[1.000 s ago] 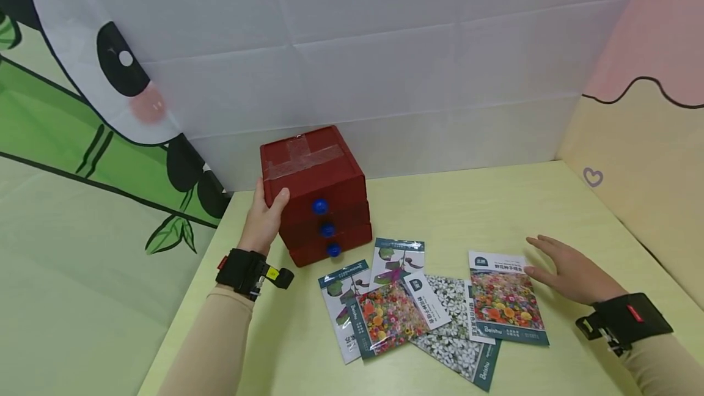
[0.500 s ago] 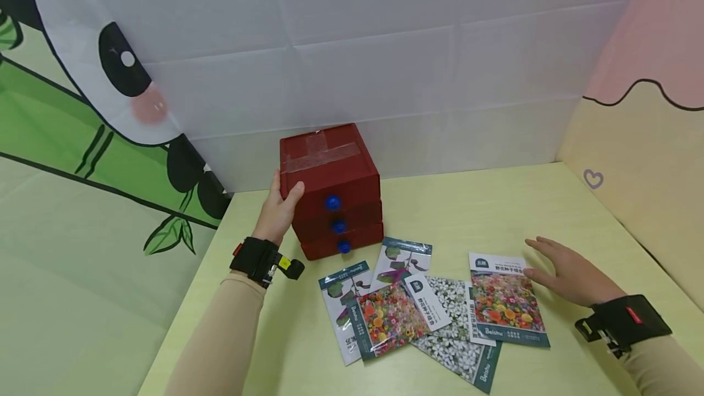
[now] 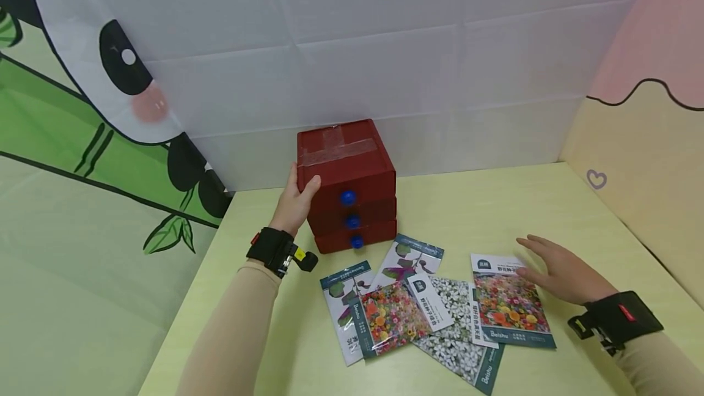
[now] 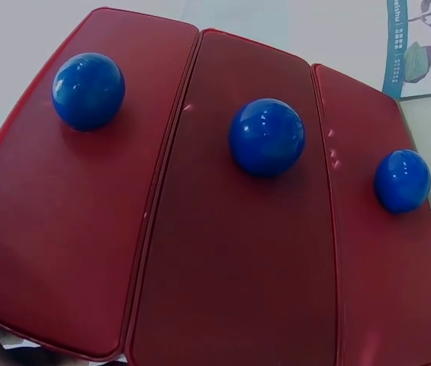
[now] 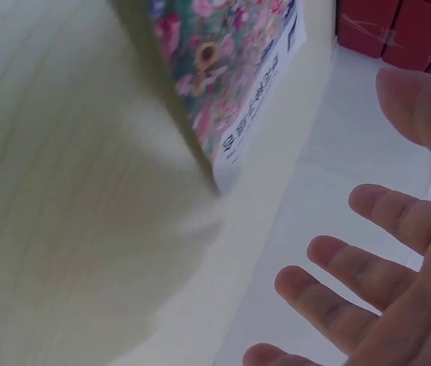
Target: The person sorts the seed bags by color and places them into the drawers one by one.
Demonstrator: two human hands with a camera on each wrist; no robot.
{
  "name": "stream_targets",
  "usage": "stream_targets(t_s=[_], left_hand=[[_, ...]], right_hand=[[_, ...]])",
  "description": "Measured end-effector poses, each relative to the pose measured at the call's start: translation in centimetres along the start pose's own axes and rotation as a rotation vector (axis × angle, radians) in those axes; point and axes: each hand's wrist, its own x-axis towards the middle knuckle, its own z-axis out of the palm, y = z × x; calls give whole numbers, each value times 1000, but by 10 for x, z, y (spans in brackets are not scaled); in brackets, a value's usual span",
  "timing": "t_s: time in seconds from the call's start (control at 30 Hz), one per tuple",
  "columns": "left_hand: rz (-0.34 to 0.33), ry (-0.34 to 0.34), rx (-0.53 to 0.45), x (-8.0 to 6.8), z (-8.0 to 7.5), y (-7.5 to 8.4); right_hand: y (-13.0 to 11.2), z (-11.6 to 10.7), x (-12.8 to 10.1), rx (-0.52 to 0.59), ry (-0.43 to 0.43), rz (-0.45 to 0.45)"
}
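Observation:
A dark red three-drawer box [image 3: 352, 200] with blue round knobs [image 4: 267, 137] stands upright on the table, its drawers closed. My left hand [image 3: 297, 200] holds its left front edge, thumb at the front and fingers along the left side. Over the table, my right hand [image 3: 561, 267] spreads its fingers beside a flower seed packet [image 3: 511, 304]. In the right wrist view, that hand's fingers [image 5: 398, 213] hold nothing, and the packet [image 5: 238, 69] lies apart from them.
Several overlapping seed packets lie in front of the box: purple-podded ones [image 3: 343, 310], a colourful flower one [image 3: 390, 316] and white-flower ones [image 3: 459, 353]. A white printed cloth [image 3: 385, 66] hangs behind the table [image 3: 456, 212].
My left hand and the drawer box have moved right and slightly back. A purple-podded packet near the box has shifted right and turned a little. The right hand has moved slightly left.

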Motion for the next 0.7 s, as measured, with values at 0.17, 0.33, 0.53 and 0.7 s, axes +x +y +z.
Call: stream_targets(t_s=[0.17,0.33,0.53,0.7], left_hand=[[1,-11,9,6,9,2],[8,-29,-4,12,17,3],[17,-60,22,20,23,5],[15,-79,17,28,29,7]], right_hand=[[-10,-5,6,14,10,-40],[-26,-14,20,31,16,-83],[-53,-29,45,22,40,-167],[-78,-47,72,16,57,-245]])
